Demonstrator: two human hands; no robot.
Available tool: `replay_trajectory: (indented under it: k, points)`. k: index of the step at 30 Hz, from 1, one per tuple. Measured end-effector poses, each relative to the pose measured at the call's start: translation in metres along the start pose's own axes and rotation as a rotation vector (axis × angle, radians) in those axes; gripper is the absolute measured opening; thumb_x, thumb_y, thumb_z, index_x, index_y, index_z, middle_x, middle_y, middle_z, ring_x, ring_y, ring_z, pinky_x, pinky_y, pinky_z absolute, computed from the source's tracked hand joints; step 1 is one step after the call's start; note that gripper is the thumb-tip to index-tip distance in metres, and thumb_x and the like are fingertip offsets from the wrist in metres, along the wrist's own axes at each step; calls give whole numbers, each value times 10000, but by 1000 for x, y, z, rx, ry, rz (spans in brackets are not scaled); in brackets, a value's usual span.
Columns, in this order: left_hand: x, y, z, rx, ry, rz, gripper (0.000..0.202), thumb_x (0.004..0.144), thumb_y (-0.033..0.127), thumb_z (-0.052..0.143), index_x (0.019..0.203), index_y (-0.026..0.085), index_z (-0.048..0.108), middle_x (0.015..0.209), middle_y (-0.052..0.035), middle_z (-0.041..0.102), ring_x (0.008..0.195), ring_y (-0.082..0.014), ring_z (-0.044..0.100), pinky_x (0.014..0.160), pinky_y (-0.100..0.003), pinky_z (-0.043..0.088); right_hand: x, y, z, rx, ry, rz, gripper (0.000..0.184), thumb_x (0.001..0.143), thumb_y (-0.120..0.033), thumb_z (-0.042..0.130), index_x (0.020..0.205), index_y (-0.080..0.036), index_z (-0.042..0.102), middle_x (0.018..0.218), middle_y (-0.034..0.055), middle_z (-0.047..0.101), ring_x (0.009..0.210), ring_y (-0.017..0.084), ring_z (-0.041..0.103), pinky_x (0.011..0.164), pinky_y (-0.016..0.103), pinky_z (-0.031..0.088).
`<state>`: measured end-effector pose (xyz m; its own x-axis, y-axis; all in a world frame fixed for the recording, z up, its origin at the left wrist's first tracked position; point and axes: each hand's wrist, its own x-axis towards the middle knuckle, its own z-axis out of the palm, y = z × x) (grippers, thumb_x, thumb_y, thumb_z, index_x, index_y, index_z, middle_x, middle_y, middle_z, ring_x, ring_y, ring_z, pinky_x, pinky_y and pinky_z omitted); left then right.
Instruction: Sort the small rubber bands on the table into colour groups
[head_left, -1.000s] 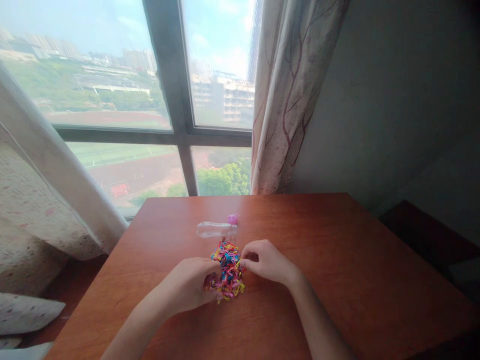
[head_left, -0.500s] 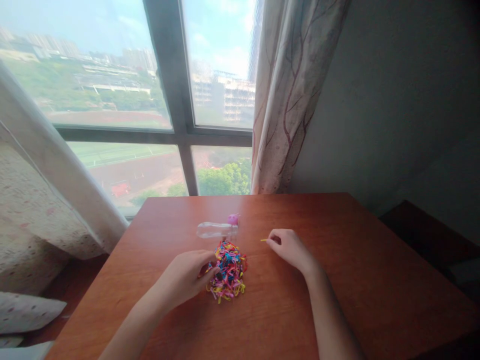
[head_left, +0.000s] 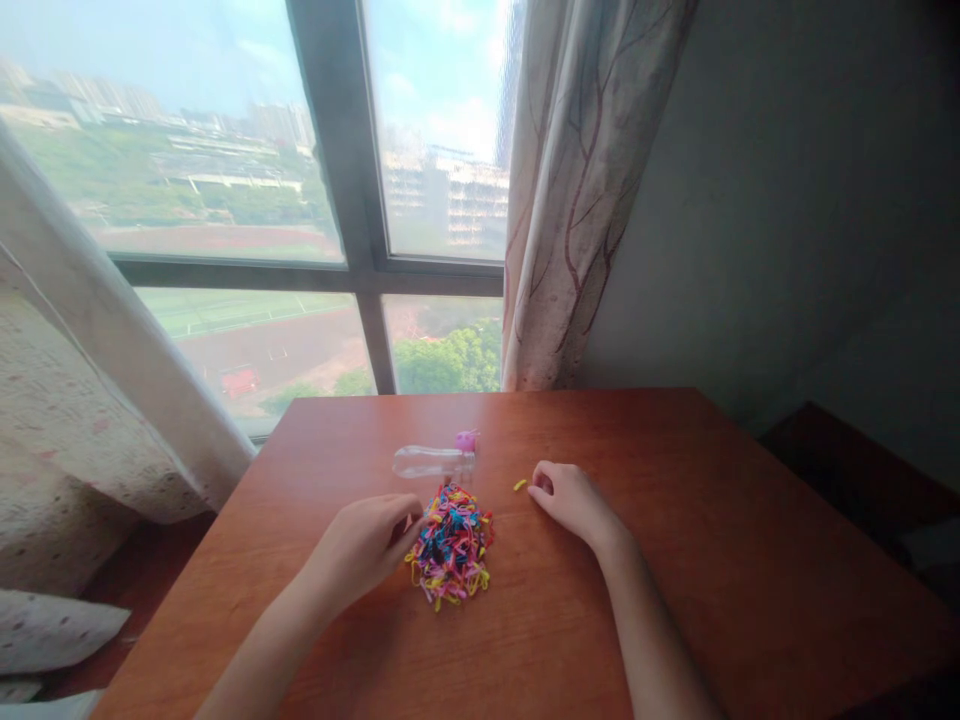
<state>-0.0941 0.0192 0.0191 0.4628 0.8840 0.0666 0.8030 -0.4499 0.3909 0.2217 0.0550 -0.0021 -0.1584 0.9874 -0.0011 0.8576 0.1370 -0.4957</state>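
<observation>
A heap of small colourful elastic hair ties (head_left: pixel 452 550) lies on the brown wooden table. At the heap's left edge is my left hand (head_left: pixel 379 540), its thumb and forefinger closed together; what they pinch, if anything, is too small to make out. One yellow hair tie (head_left: pixel 520 485) lies by itself on the table, right of the heap. Just right of it rests my right hand (head_left: pixel 574 500), fingers loosely curled, with a gap between thumb and forefinger and nothing seen in them.
Behind the heap a clear plastic bottle (head_left: pixel 431 462) lies on its side, with a pink cap (head_left: pixel 466 440) beside its neck end. The wooden table (head_left: pixel 705 520) reaches back to a window and a patterned curtain (head_left: pixel 559 250).
My right hand has let go of the yellow hair tie, which now lies on the table. My left hand has shifted slightly left at the heap's edge.
</observation>
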Motion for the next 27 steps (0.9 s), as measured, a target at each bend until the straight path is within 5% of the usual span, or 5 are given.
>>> replay_trajectory:
  k: [7, 14, 27]
  points:
    - [0, -5, 1, 26, 0, -14, 291, 949, 371, 427, 767, 202, 579, 658, 0, 611, 581, -134, 506, 568, -239, 293, 4, -3, 5, 49, -10, -41, 157, 836, -180, 646, 986, -205, 683, 751, -1, 694, 696, 146, 623, 659, 227, 385]
    - [1, -6, 1, -1, 32, -7, 269, 925, 354, 449, 742, 205, 578, 642, 2, 610, 572, -133, 502, 563, -243, 290, 8, -6, 13, 62, 15, -49, 90, 867, -186, 600, 831, -196, 682, 764, 15, 697, 715, 155, 618, 663, 235, 390]
    - [0, -1, -2, 23, 24, -13, 259, 922, 331, 443, 747, 208, 588, 667, -6, 640, 595, -144, 545, 570, -238, 310, 9, -3, 13, 89, 42, -29, 38, 849, -182, 618, 828, -190, 649, 744, 14, 693, 693, 153, 618, 656, 235, 396]
